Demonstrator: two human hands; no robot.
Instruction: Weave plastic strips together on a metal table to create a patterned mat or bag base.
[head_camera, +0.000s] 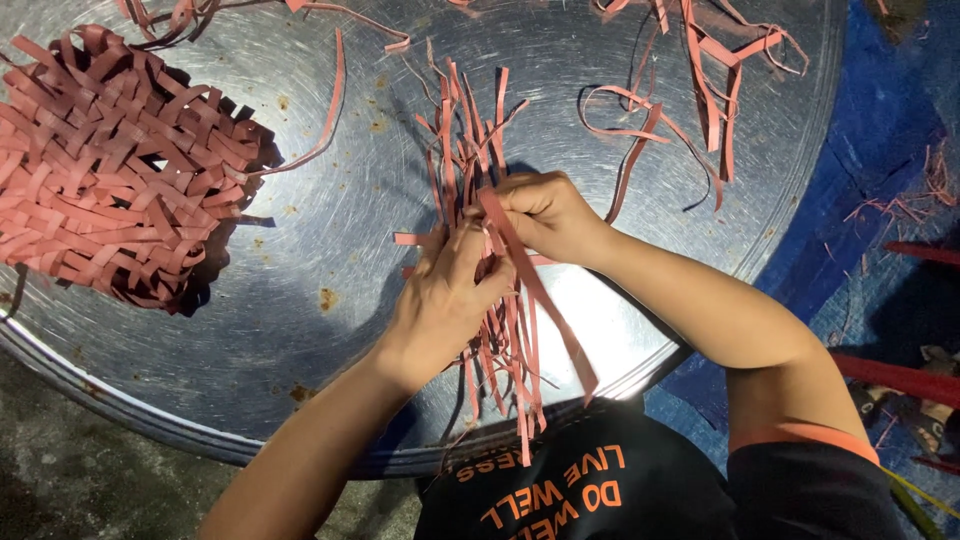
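Fingers: both hands are closed on one bundle of thin reddish strips (490, 250). The right hand (545, 215) pinches the crossing point from the far side, knuckles up, with one wider strip running out under its fingers toward the near right. The left hand (445, 300) clamps the same point from the near side; its fingertips are hidden behind the strips, so the exact pinch cannot be told, though the hand is plainly shut on them.

Location: the bundle lies over the middle of a round metal tray (330, 240). Its far ends fan upward and its near ends trail past the tray's near rim toward the person's dark shirt (600, 490).

Handling, as judged: the strips look very light, flat and limp. They bend and curl freely, so they will not hold shape unsupported. They seem likely to slide over each other and to crease or tear under a hard pull. The sound place to hold is at the crossing, where both hands are now, keeping the loose ends free.

Surroundings: a woven mat (110, 165) of the same strips rests at the tray's left. Loose curled strips (700, 90) lie at the far right of the tray. A blue sheet (870, 200) with a few scraps lies right of the tray, and bare ground shows at near left.
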